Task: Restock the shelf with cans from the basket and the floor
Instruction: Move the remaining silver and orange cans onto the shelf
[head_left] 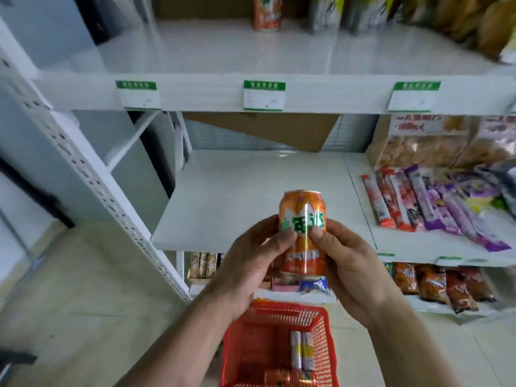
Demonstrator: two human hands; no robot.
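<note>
The left hand (251, 263) and the right hand (350, 270) together held one orange can (303, 219) upright, each with its fingers curled round the can's lower half and its thumb pressed on the printed front, the left thumb on the green lettering and the right thumb just beside it. The can was in the air in front of the front edge of the middle shelf (251, 196), whose left part lay bare and white. Toward that shelf's right edge lay a row of long purple and red snack sticks (418, 202), with bagged snacks (424, 146) standing behind them at the back. On the upper shelf (223, 51), near its back edge, stood another orange can (266, 12) beside dark and yellow packets. Three green-topped price tags (264, 95) hung along the upper shelf's front edge. Below the hands a red plastic basket (326, 344) sat on the pale floor (83, 303), close to the shelf unit; in it lay two pale cans (301, 350) side by side and at least one orange can (287, 378) on its side near the basket's nearer edge. The bottom shelf held orange snack bags (441, 283) on the right.
</note>
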